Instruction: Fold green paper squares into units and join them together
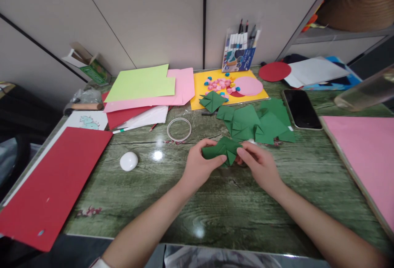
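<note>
Head view: left hand [199,159] and right hand [261,163] pinch a folded paper [226,145] by opposite sides above the counter [147,202], green pieces [246,118] just beyond.

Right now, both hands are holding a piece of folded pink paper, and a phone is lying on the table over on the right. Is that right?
Not quite: the folded paper is green, not pink. The head view shows the left hand and right hand both holding it. The phone does lie on the table, on the right.
</note>
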Tool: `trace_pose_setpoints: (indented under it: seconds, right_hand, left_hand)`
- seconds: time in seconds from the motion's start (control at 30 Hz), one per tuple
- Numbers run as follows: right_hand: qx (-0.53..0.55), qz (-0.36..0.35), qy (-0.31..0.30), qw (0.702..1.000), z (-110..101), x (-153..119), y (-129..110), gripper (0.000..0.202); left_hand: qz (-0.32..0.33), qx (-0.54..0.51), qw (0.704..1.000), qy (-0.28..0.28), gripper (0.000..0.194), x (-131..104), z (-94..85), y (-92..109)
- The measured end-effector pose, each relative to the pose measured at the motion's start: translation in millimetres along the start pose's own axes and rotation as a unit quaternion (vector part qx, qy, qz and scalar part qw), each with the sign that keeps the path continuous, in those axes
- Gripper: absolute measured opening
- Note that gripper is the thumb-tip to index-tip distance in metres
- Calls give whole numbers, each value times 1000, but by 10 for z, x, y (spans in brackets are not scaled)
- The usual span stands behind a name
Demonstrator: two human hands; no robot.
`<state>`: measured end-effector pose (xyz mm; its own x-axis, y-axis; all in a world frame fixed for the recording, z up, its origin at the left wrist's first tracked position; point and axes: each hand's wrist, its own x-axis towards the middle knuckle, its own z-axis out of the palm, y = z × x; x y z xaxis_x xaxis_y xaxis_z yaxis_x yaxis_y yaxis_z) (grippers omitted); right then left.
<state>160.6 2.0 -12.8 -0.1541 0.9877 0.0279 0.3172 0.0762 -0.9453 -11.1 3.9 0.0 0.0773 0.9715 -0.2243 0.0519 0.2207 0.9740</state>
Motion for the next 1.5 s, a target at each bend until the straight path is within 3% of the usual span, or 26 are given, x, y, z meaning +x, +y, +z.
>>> trace_pose_setpoints:
  seconds: [0.4,0.53,0.87,1.2,1.5]
  right_hand:
    - [29,39,-39,998,-3,71,47,26]
    - [39,41,-34,998,6,61,69,24]
    - [30,55,-35,997,22,37,28,23]
    - [48,74,-46,995,10,36,33,24]
    - [30,70,-56,996,-1,35,52,24]
  left_hand:
    - [-59,-140,988,-23,26,40,31,-26]
    - [-91,-165,982,-7,25,52,29,-42]
    - [-17,-74,997,4,20,55,19,-95]
    - [-36,-83,996,-15,21,77,13,-94]
    - [4,-28,999,-21,22,80,4,-99]
